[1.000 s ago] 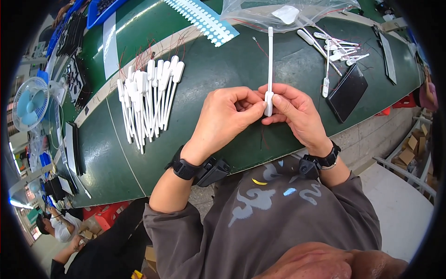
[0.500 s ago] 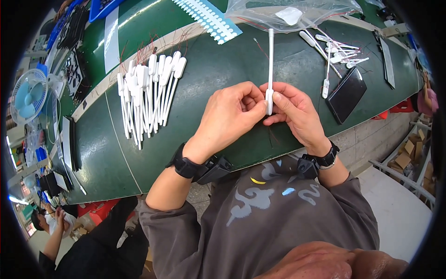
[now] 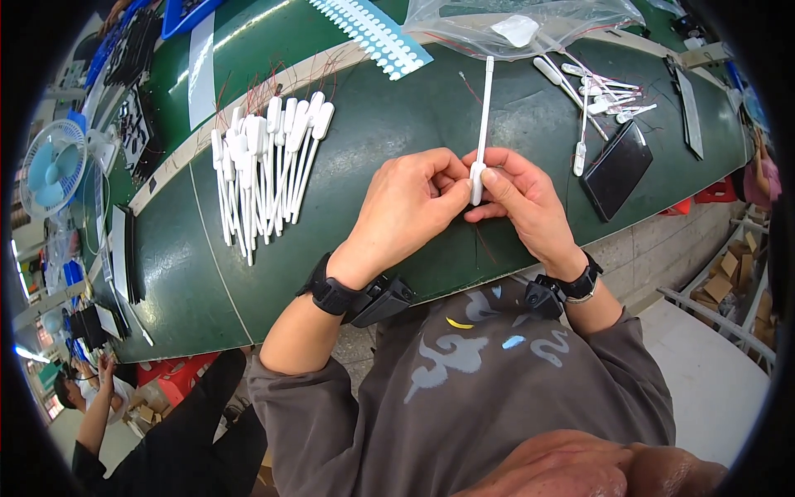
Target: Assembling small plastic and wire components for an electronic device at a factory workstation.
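Fingers of the left hand and right hand pinch a white wand by its broad end, its stem pointing away over the green table. At upper left, a cropped blue bin, contents unclear; next, a wand cluster. Near the stem's tip, a clear bag shows a white scrap, inside or beneath unclear. At right, a rack holds cardboard boxes.

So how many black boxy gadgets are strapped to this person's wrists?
2: one black boxy gadget behind the left hand, another behind the right hand. Both hands hold a slim white stick with a paddle-shaped end.
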A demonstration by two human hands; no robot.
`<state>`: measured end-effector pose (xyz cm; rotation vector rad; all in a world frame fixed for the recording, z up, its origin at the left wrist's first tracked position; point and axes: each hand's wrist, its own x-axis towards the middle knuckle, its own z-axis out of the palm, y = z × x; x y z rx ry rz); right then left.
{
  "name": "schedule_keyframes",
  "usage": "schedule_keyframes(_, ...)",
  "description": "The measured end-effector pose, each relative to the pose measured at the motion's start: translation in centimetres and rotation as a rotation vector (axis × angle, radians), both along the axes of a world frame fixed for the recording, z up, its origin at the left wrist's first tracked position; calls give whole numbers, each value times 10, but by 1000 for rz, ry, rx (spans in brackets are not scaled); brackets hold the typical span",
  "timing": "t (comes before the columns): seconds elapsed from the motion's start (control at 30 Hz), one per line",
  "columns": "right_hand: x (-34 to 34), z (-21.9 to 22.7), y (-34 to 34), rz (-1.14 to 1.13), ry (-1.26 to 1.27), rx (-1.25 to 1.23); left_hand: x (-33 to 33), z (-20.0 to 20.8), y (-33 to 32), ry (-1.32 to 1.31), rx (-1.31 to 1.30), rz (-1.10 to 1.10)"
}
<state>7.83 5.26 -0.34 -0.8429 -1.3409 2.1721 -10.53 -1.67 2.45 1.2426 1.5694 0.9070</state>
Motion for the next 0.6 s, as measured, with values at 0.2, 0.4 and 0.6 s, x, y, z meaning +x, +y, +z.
schedule_keyframes(0.2, 6, 9, 7, -11, 31, -9, 6, 5, 8, -4, 38, -7)
schedule_keyframes(0.4, 17, 25, 17, -19, -5, 27, 12, 11, 16, 83, 175, 4)
schedule_keyframes(0.6, 23, 27, 9, 3, -134, 315, 9, 17, 23, -213, 151, 374)
